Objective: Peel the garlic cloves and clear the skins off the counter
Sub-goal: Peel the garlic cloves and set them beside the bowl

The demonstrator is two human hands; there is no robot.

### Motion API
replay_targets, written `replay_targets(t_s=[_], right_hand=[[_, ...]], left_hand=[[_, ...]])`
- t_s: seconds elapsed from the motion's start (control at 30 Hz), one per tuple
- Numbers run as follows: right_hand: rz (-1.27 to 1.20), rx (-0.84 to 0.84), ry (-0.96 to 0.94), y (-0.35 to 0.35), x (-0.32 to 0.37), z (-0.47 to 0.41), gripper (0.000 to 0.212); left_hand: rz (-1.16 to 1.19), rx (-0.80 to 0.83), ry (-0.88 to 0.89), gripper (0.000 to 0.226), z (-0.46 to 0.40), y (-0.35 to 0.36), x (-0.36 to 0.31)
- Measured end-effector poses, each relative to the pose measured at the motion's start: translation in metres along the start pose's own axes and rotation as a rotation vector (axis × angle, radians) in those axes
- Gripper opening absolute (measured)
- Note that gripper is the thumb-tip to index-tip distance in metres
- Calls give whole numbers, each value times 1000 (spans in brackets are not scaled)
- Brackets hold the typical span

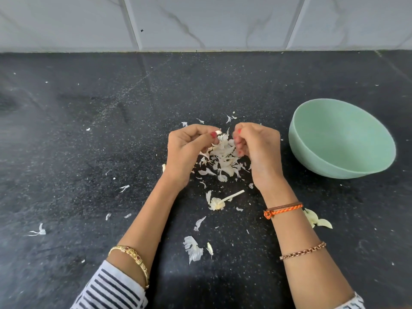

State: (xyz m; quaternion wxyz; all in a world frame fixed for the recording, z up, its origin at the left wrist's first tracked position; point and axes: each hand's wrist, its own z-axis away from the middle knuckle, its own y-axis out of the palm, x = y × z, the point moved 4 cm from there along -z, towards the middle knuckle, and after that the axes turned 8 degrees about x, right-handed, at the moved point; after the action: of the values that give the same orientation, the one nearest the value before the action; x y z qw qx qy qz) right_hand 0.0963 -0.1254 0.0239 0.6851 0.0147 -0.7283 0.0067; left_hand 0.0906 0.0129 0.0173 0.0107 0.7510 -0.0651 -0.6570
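Observation:
My left hand (187,150) pinches a small garlic clove (219,132) between thumb and fingers, above a heap of white garlic skins (223,159) on the black counter (89,130). My right hand (258,148) hovers close beside it with fingers curled; what it holds, if anything, is hidden. A bare garlic stem with its root base (219,202) lies just below the heap, between my wrists. More loose skins (193,248) lie nearer to me.
A pale green bowl (298,139) stands to the right of my hands, tilted toward me, its inside looking bare. Skin flakes are scattered left (38,231) and behind my right forearm (318,220). A tiled wall (200,23) bounds the counter's far edge.

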Motion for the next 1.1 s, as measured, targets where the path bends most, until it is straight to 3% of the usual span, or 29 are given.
replay_targets(t_s=[0.17, 0.3, 0.6, 0.8, 1.0, 1.1], right_hand=[[251, 18, -170, -1, 0, 0, 34], [352, 82, -274, 6, 0, 0, 3], [575, 17, -417, 12, 3, 5, 15], [682, -4, -494, 13, 4, 4, 27], [786, 11, -536, 11, 4, 4, 15], [824, 38, -547, 11, 4, 5, 27]], left_hand=[[-85, -2, 23, 21, 0, -1, 2], [-194, -7, 75, 18, -1, -3, 3], [-396, -98, 91, 3, 0, -7, 3], [-521, -130, 175, 8, 1, -7, 1], [-691, -134, 282, 17, 2, -4, -2], [-801, -126, 374, 14, 2, -2, -1]])
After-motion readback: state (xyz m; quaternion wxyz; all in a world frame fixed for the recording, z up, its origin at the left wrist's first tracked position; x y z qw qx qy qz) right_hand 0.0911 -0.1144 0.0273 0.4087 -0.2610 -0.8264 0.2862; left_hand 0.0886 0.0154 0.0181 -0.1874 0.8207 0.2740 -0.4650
